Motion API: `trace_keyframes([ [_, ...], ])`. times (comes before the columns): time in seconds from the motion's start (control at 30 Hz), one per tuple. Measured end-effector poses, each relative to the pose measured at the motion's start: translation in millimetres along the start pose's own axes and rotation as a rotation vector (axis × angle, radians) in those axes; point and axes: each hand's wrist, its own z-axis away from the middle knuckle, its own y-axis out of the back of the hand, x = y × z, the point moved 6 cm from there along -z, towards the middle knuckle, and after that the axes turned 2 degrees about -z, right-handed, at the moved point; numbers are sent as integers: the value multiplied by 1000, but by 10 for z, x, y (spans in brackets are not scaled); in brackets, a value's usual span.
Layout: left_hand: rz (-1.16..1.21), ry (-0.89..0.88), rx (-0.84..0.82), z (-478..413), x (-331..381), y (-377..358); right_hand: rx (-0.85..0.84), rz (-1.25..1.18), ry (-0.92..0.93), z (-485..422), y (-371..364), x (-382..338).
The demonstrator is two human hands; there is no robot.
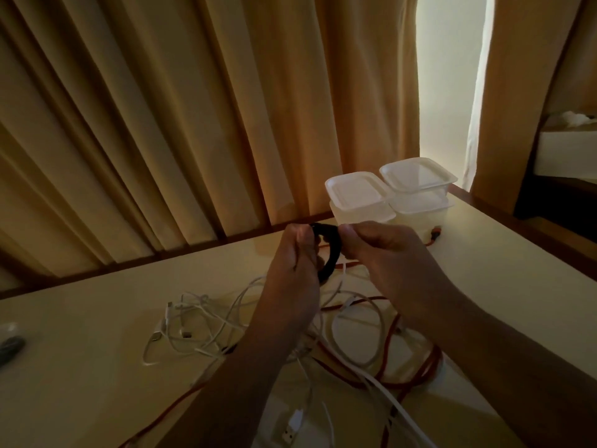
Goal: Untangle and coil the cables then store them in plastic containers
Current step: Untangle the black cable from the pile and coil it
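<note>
A black cable [330,253], wound into a small coil, hangs above the table between both hands. My left hand [295,270] grips the coil's left side with curled fingers. My right hand [384,253] pinches its upper right part. Below them a tangle of white cables [206,328] and red cables [416,373] lies spread on the cream table [80,367]. Several lidded clear plastic containers [358,197] stand stacked in two piles at the table's far right corner. A white USB plug [292,426] lies near the front edge.
Tan curtains [161,124] hang right behind the table, with a bright gap [449,76] at the right. A dark small object [11,345] sits at the table's left edge. A white box [565,150] stands on a shelf at far right.
</note>
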Motion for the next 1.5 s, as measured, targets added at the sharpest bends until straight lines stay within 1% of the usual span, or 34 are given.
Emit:
trace_keyframes([
  [0.07, -46, -17, 10, 10, 2, 13, 44, 173, 57, 8, 20, -64],
  [0.1, -60, -23, 13, 5, -2, 6, 60, 188, 70, 12, 30, -78],
  [0.17, -82, -34, 28, -10, -20, -1, 68, 92, 51, 25, 21, -57],
  [0.23, -113, -36, 49, -36, -52, -6, 86, -18, -5, 25, 13, 8],
  [0.37, -181, -51, 75, -49, -91, -29, 78, -81, -111, -2, 18, 91],
  [0.47, -268, -116, 85, -39, -70, -71, 44, -356, -245, 13, -48, 164],
  [0.5, -285, -132, 93, -33, -79, -80, 34, -393, -262, 17, -64, 173],
  [0.57, -308, -145, 106, -21, -81, -89, -15, -423, -263, 20, -101, 170],
  [0.67, -322, -119, 121, -51, -123, -79, -147, -490, -261, 41, -155, 128],
  [0.73, -315, -117, 147, -75, -129, -70, -198, -440, -223, 49, -166, 114],
  [0.8, -352, -154, 151, -58, -105, -86, -154, -335, -198, 31, -129, 144],
  [0.87, -378, -168, 135, -29, -98, -103, -85, -314, -234, 6, -88, 190],
  [0.93, -361, -171, 129, -31, -122, -88, -67, -402, -306, -5, -97, 235],
  [1.0, -344, -181, 112, -36, -128, -75, -85, -499, -366, -3, -132, 269],
  [1.1, -344, -188, 106, -44, -144, -67, -107, -555, -388, 8, -157, 271],
  [1.2, -361, -213, 139, -64, -145, -37, -108, -616, -379, 10, -147, 233],
  [1.23, -368, -212, 147, -75, -153, -24, -132, -628, -364, 16, -150, 210],
  [1.3, -374, -225, 145, -74, -164, -16, -182, -517, -305, 19, -143, 194],
  [1.37, -353, -260, 115, -53, -154, -38, -180, -376, -270, 8, -125, 225],
  [1.4, -337, -267, 98, -51, -156, -48, -163, -368, -276, -3, -118, 247],
  [1.43, -314, -265, 73, -55, -165, -56, -147, -406, -292, -10, -120, 263],
  [1.5, -246, -226, 8, -68, -201, -64, -114, -573, -361, -22, -134, 305],
])
